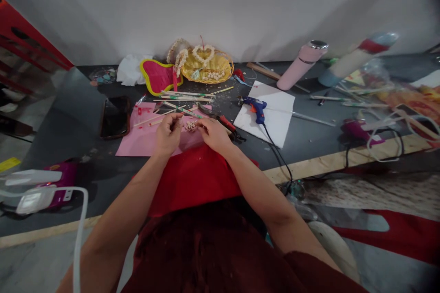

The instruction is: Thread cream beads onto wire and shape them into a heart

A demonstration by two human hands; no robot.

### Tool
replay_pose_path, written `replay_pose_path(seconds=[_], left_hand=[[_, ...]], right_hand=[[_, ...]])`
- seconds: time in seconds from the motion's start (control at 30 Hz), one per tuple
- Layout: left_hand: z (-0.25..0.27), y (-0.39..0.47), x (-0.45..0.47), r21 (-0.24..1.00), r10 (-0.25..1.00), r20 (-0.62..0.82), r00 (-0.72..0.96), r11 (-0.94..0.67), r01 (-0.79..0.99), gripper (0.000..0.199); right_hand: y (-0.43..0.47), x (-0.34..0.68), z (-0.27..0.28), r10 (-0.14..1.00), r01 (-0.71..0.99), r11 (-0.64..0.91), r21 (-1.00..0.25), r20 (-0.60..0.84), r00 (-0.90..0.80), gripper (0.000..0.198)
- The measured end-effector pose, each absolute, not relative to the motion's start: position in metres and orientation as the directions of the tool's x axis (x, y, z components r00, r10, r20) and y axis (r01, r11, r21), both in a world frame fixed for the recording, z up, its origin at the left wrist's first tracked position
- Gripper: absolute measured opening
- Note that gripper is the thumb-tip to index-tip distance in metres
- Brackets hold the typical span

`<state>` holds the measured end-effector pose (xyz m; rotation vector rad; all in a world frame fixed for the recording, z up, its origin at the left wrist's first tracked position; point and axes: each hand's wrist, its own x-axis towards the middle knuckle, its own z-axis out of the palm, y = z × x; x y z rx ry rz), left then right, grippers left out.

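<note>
My left hand hovers over the pink sheet, its thumb and fingertips pinched together. A tiny reddish bit shows at those fingertips, too small to name. Close by on the right, my right hand is also pinched, and what it holds, if anything, is hidden. Between the two hands lies a small cluster of pale beige pieces. Red cloth covers my lap just below. Several thin paper-wrapped sticks lie beyond my fingers, and pliers with red handles rest beside my right hand.
A blue glue gun lies on a white board, its cord trailing off the table's front edge. Behind are a yellow wicker basket with beaded hearts and a pink bottle. A phone lies left, near a purple power adapter.
</note>
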<state>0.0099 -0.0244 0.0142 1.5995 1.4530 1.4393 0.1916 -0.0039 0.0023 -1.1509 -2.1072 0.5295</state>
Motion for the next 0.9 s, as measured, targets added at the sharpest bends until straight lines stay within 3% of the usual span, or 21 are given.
replay_pose_path(seconds=[0.13, 0.27, 0.63, 0.8, 0.9], left_hand=[[0.011, -0.024, 0.011, 0.910, 0.939, 0.313, -0.144, -0.253, 0.327, 0.018], [0.008, -0.024, 0.010, 0.910, 0.938, 0.313, -0.150, -0.251, 0.329, 0.013], [0.006, -0.022, 0.009, 0.935, 0.945, 0.275, -0.176, -0.220, 0.279, 0.012], [0.004, -0.022, 0.009, 0.925, 0.950, 0.268, -0.158, -0.208, 0.317, 0.016], [0.004, -0.022, 0.010, 0.925, 0.958, 0.256, -0.129, -0.204, 0.321, 0.016]], right_hand=[[-0.005, 0.188, 0.000, 0.856, 0.677, 0.516, -0.526, 0.292, -0.426, 0.032], [-0.005, 0.189, 0.003, 0.874, 0.711, 0.486, -0.509, 0.258, -0.412, 0.036], [-0.015, 0.178, 0.015, 0.867, 0.789, 0.498, -0.360, 0.184, -0.463, 0.027], [-0.014, 0.177, 0.012, 0.864, 0.775, 0.503, -0.383, 0.209, -0.457, 0.024], [-0.013, 0.180, 0.011, 0.858, 0.717, 0.514, -0.471, 0.280, -0.431, 0.023]])
